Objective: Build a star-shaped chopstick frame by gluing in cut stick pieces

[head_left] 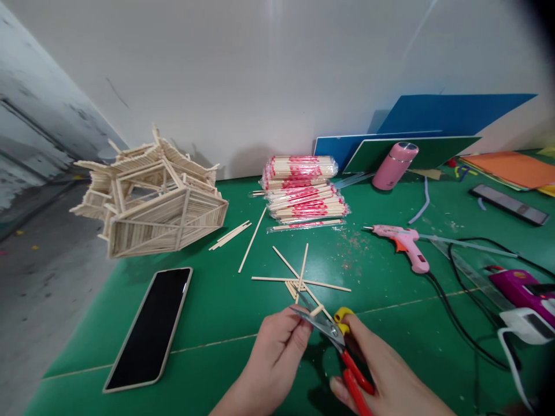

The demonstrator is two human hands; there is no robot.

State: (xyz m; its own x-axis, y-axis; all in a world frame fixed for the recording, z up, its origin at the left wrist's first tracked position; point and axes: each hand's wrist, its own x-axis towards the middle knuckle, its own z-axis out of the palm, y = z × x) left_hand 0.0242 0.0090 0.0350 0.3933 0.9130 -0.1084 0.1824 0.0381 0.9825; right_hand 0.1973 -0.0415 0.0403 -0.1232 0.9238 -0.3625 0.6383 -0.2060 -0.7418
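Observation:
My right hand [381,364] is wrapped around red-handled scissors [332,332], their metal blades pointing left. A short wooden stick piece [317,311] shows at the blades. My left hand [277,352] is closed in a pinch beside the blade tips; what lies between its fingers is mostly hidden. Just above my right fingers is a yellow loop handle [343,315]; I cannot tell which tool it belongs to. Beyond the hands, long wooden sticks [323,284] cross over a few short cut pieces [291,288] on the green table.
A wooden stick model [169,214] stands at the left, behind a phone [150,329]. Wrapped chopstick packs [306,193] lie at the back. At the right are a pink glue gun [403,242] with its cable, a pink bottle [394,166], another phone [509,203] and a purple device [524,292].

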